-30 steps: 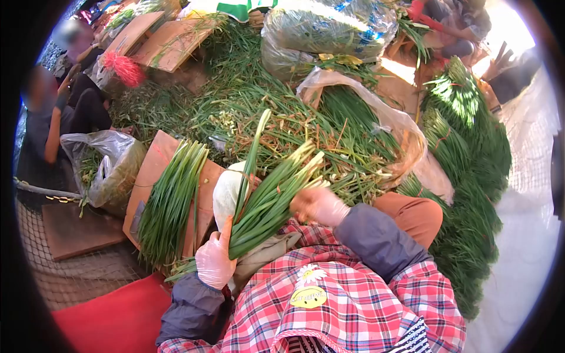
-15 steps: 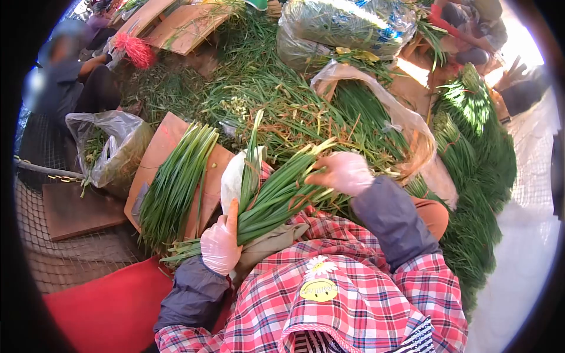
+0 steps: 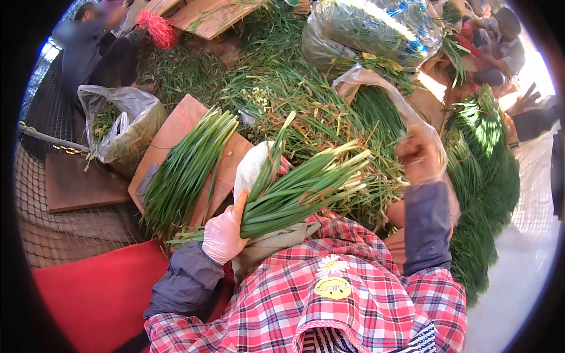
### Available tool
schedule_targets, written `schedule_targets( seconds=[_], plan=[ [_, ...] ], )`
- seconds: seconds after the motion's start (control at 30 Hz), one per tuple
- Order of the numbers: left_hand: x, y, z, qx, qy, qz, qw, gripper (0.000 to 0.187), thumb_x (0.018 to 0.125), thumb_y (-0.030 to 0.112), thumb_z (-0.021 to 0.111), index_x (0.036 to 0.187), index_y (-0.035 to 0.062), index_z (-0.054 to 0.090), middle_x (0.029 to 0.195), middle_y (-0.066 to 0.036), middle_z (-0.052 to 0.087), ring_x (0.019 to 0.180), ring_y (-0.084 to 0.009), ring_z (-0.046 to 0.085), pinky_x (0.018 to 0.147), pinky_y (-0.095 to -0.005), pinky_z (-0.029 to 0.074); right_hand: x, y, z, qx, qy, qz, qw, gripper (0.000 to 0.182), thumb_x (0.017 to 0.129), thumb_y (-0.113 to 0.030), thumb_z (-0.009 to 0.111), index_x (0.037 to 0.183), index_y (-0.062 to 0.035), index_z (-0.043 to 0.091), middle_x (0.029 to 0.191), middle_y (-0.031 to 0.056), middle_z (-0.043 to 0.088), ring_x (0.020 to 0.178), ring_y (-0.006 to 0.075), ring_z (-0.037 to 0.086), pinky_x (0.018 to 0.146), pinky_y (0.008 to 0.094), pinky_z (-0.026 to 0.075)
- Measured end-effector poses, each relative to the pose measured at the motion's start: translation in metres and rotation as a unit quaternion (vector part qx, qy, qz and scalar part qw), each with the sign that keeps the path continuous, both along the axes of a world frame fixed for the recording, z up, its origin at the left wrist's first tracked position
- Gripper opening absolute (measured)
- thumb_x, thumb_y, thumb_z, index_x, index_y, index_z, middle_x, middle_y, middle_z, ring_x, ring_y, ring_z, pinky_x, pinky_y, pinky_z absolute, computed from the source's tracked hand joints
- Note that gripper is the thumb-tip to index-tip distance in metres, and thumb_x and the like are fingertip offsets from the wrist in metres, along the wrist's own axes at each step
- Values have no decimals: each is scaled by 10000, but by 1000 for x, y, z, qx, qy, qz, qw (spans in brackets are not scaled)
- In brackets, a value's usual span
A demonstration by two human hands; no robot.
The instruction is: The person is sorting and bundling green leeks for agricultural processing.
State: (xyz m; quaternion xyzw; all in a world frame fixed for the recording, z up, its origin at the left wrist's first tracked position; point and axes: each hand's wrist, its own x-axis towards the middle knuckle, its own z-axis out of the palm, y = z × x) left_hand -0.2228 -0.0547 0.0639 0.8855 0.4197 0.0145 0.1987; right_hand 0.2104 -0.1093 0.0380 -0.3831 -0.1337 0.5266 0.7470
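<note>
My left hand, in a thin clear glove with its index finger stretched along the stems, is closed around a bunch of garlic chives over my lap. The pale stem ends point right, and a few stalks stick up apart from the rest. A brownish tie strand lies across the bunch. Off to the right, apart from the bunch, my right hand is in front of the edge of an open plastic bag; motion smears its fingers. Left of the held bunch, loose chives lie on a board.
Cut leaves and trimmings cover the ground ahead. A clear bag of greens stands at left, and a large wrapped bundle at the back. Tied chives are piled at right. Other people sit at both far corners.
My right hand has left the stem ends and moved right, toward the plastic bag. My left hand keeps its hold on the chives. The view has shifted slightly.
</note>
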Motion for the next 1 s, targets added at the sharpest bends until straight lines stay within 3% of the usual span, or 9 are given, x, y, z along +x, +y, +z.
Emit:
schedule_targets(
  seconds=[0.1,0.17,0.23,0.27,0.37,0.5,0.7,0.87,1.0],
  plan=[
    [-1,0,-1,22,7,-22,999,959,605,132,732,1420,105,228,816,-157,543,613,-342,564,541,-436,444,27,-2,16,-144,-313,5,939,210,794,-205,610,927,-43,617,697,17,599,530,98,485,505,236,412],
    [1,0,3,39,25,-44,998,953,599,128,731,1417,110,242,805,-142,538,608,-328,559,532,-429,437,31,0,-22,-306,-808,246,440,466,781,-355,612,1166,-94,593,999,122,654,818,243,641,740,328,496],
    [4,-2,9,59,41,-61,995,950,588,127,731,1413,117,258,786,-120,529,605,-307,554,525,-415,431,-14,33,0,-335,-725,229,557,593,775,-372,639,1265,-65,506,1013,161,646,859,258,637,762,349,499],
    [6,-3,12,70,43,-72,994,927,591,120,717,1406,120,277,775,-108,521,601,-291,548,524,-404,428,-46,44,21,-300,-517,230,768,665,779,-349,664,1302,-3,442,988,152,651,807,183,627,677,300,507],
    [9,-5,21,98,62,-112,987,878,586,107,697,1384,128,332,763,-79,504,613,-260,538,540,-382,425,-106,78,-5,-249,-252,289,889,817,768,-339,710,1364,42,303,1033,147,604,643,168,576,539,258,468],
    [9,-7,28,126,90,-135,979,832,565,101,697,1344,137,408,771,-63,503,650,-250,540,571,-368,426,-156,90,-34,-193,-26,371,908,406,817,-289,673,1097,-9,586,918,73,653,562,106,549,479,240,418],
    [1,-1,37,48,57,-78,994,781,614,122,701,1339,117,410,794,-101,551,659,-307,565,588,-399,446,-125,81,-27,-226,-254,380,860,232,831,-228,642,900,-6,629,613,46,599,493,115,551,470,262,450],
    [-8,-4,28,48,26,-64,996,882,602,117,725,1391,160,332,848,-106,552,639,-316,562,570,-420,439,-53,62,-36,-273,-271,167,908,203,858,-153,581,973,-1,650,657,44,588,508,93,517,475,224,421],
    [-15,-5,26,66,24,-78,994,853,609,120,722,1378,140,354,891,-113,567,658,-319,571,582,-420,444,2,35,-71,-279,-535,279,747,414,827,-236,628,1200,-69,561,993,120,642,864,213,607,774,324,483]
  ],
)
